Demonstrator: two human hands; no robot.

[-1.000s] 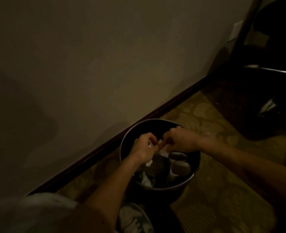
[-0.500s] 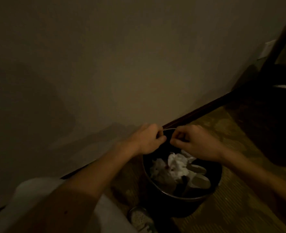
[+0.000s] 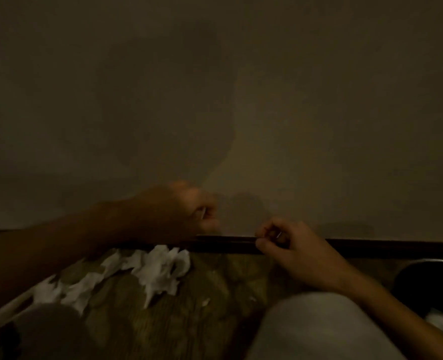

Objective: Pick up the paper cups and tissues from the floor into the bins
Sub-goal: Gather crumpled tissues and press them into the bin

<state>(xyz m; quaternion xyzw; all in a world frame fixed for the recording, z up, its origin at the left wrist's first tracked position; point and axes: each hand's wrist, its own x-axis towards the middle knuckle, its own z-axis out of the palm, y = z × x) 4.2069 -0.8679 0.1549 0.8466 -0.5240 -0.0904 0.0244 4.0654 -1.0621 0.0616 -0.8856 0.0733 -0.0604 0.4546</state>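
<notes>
Bin point(image 3: 433, 262) has some trash, but tissues point(image 3: 160, 271) lie on the floor point(image 3: 215, 315). Left hand point(image 3: 186, 216) and right hand point(image 3: 293, 253): fingers curled, can't tell if they're holding anything.

The carpet point(image 3: 215, 294) is carrying crumpled tissues point(image 3: 160, 271) lying left of centre, tiny scraps point(image 3: 205, 302) lying beside them, a bin point(image 3: 407, 284) sitting at the right edge

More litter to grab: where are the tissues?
Head view, left of centre: crumpled tissues on the carpet by the baseboard, near the left hand.
</notes>
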